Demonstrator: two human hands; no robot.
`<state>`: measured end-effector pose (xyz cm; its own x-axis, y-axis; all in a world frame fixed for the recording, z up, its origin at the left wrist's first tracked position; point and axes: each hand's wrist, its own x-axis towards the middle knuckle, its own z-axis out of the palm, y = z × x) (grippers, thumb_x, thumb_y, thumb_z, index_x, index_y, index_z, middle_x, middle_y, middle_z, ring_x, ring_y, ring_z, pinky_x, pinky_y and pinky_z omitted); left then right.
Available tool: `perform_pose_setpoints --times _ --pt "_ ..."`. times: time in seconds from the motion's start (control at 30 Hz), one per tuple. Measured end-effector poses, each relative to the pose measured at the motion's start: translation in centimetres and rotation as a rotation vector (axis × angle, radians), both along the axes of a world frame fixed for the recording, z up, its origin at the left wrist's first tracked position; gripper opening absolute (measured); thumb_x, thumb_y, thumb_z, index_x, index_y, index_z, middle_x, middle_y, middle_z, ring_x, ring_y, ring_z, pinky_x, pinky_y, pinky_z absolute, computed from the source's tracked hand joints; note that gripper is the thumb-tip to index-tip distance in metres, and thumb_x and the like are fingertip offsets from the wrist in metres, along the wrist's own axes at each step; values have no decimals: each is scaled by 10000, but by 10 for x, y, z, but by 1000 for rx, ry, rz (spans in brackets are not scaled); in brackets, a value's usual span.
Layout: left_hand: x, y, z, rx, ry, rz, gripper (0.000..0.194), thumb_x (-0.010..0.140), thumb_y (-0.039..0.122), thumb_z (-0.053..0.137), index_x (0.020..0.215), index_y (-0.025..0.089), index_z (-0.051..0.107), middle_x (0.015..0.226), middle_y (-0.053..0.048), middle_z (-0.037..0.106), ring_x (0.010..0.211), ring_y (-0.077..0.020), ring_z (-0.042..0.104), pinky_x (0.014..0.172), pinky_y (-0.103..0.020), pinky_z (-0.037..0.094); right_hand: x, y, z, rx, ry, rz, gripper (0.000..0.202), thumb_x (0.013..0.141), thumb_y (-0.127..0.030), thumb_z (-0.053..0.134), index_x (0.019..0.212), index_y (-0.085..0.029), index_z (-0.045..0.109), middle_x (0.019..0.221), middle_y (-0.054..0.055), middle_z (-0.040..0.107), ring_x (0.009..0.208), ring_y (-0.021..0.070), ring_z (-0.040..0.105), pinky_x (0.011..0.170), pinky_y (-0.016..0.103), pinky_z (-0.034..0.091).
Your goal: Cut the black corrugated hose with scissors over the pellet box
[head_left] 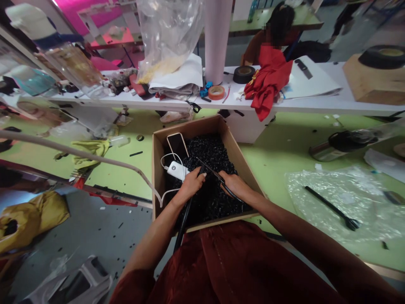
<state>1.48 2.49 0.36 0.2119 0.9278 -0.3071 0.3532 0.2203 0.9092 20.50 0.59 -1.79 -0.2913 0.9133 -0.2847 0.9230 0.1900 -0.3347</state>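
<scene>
A cardboard box [242, 162] full of small cut black pieces [210, 147] sits in front of me. Over it, my left hand [192, 184] is closed around a black corrugated tube [183, 223], which trails down past the box's near wall. My right hand [233, 184] grips a pair of scissors [211, 169], its blades pointing up and left towards the tube's upper end. Whether the blades touch the tube I cannot tell. Inside the box's left side lie a phone [177, 145] and a white power bank [176, 170] with a white cable.
Right of the box, a black tube piece [332, 207] lies on bubble wrap [303, 185], with a flask [343, 143] behind. A grey hose [95, 153] crosses the left side. The shelf [234, 95] holds tape rolls and a red cloth [268, 80]. A person [268, 42] sits beyond.
</scene>
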Motion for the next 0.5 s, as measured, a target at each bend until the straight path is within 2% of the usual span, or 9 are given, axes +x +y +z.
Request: perform_pose_setpoints --times 0.1,0.23,0.3,0.5 --pt "1 0 3 -112 -136 48 290 841 306 528 1079 145 488 663 42 547 396 -30 401 378 -165 268 1 2 2 23 28 -64 225 860 -225 432 1067 -213 518 758 46 684 683 194 641 578 240 333" --pt "1 1 6 -123 -285 13 253 847 360 520 947 131 477 760 -13 611 428 -30 444 386 -172 305 3 3 8 58 103 -154 269 872 -244 437 1130 -219 513 811 51 693 729 203 651 627 245 384" --pt "0 1 6 -107 -304 -6 276 839 369 526 960 123 504 776 -15 604 445 -28 446 393 -171 317 4 4 9 63 174 -173 291 877 -266 454 1160 -218 502 851 61 696 768 214 658 662 256 411" --pt "-2 0 7 -71 -285 -32 502 836 406 521 1259 136 513 794 -5 577 496 -30 437 413 -167 332 5 5 11 32 416 -234 314 882 -302 461 1178 -204 500 944 72 685 820 214 661 719 283 458"
